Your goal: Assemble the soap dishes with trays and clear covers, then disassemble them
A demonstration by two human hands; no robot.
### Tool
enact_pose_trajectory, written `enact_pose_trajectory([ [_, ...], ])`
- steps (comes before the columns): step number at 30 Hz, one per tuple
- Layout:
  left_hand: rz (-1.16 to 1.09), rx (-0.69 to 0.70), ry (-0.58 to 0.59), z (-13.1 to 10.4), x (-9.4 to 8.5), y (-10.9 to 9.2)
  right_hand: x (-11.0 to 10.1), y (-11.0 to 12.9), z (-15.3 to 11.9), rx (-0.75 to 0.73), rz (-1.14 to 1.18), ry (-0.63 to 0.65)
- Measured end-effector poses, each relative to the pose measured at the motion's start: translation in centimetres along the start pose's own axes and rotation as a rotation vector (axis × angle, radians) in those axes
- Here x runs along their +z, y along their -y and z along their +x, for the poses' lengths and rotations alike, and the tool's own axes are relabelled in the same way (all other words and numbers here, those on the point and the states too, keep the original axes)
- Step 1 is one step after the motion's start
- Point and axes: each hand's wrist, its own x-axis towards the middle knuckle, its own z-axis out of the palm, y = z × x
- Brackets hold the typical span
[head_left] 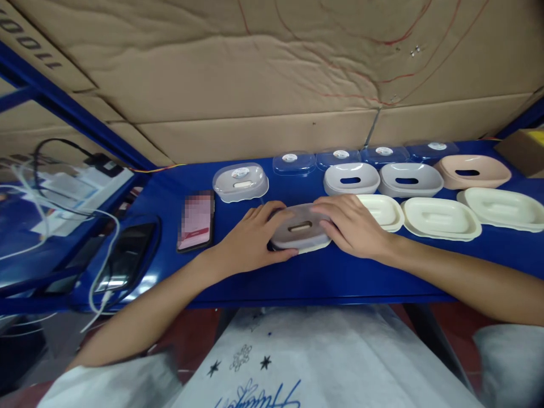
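On the blue table, a grey soap dish [300, 228] with an oval slot sits between my hands, a pale tray edge showing beneath it. My left hand [255, 235] grips its left side, thumb at the front edge and fingers at the back. My right hand [355, 225] holds its right side, with fingers on the top rim. Behind and to the left is a dish with a clear lid [241, 182] and a round label. Right of my right hand are cream trays [442, 218], one partly hidden by that hand.
Grey slotted dishes [410, 179] and a peach one [474, 171] stand behind the cream trays. Clear lids [294, 163] line the back by the cardboard wall [255, 136]. A phone [196, 221], a dark device [127, 258], white cables and a power strip [85, 198] are at the left.
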Motion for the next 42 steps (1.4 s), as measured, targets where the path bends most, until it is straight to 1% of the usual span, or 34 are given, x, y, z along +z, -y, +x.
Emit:
enact_pose_trajectory([
  [4, 0.001, -0.008, 0.022, 0.1, 0.5, -0.2, -0.2, -0.2, 0.1, -0.013, 0.032, 0.099],
  [10, -0.013, 0.072, 0.059, 0.2, 1.1, 0.3, -1.0, -0.2, 0.5, -0.066, 0.046, 0.204],
  [12, -0.055, 0.107, 0.058, 0.1, 1.1, 0.4, -1.5, -0.4, 1.5, -0.083, 0.031, 0.213],
  [15, -0.086, 0.121, 0.041, 0.1, 0.9, 0.4, -2.1, -1.1, 4.6, -0.069, -0.026, 0.206],
  [18, -0.058, 0.118, 0.028, 0.0, 1.0, 0.4, -1.5, -3.0, 8.6, -0.048, -0.17, 0.268],
  [20, -0.048, 0.117, 0.03, -0.1, 1.0, 0.4, -0.2, -5.1, 11.0, -0.016, -0.27, 0.337],
  [22, -0.044, 0.121, 0.034, -0.1, 1.0, 0.5, 1.4, -7.5, 12.8, 0.041, -0.307, 0.438],
  [25, -0.065, 0.12, 0.047, -0.1, 0.8, 0.7, 3.5, -10.5, 14.4, 0.165, -0.284, 0.634],
  [26, -0.083, 0.113, 0.054, -0.1, 0.7, 0.8, 4.0, -11.1, 14.6, 0.195, -0.272, 0.68],
  [28, -0.129, 0.094, 0.065, 0.0, 0.6, 1.1, 4.3, -11.8, 14.9, 0.226, -0.257, 0.723],
  [33, -0.249, 0.026, 0.073, 0.5, 0.8, 2.3, 3.9, -11.8, 15.0, 0.249, -0.23, 0.723],
  [36, -0.266, -0.021, 0.04, 0.8, 1.2, 3.0, 3.4, -11.6, 15.0, 0.285, -0.17, 0.706],
  [37, -0.267, -0.041, 0.024, 0.9, 1.4, 3.2, 3.1, -11.4, 14.8, 0.285, -0.159, 0.677],
  [39, -0.284, -0.077, -0.002, 1.2, 1.6, 3.5, 2.0, -10.5, 13.9, 0.248, -0.157, 0.572],
  [42, -0.349, -0.106, -0.045, 1.4, 1.9, 3.6, -0.7, -7.5, 10.7, 0.162, -0.135, 0.373],
])
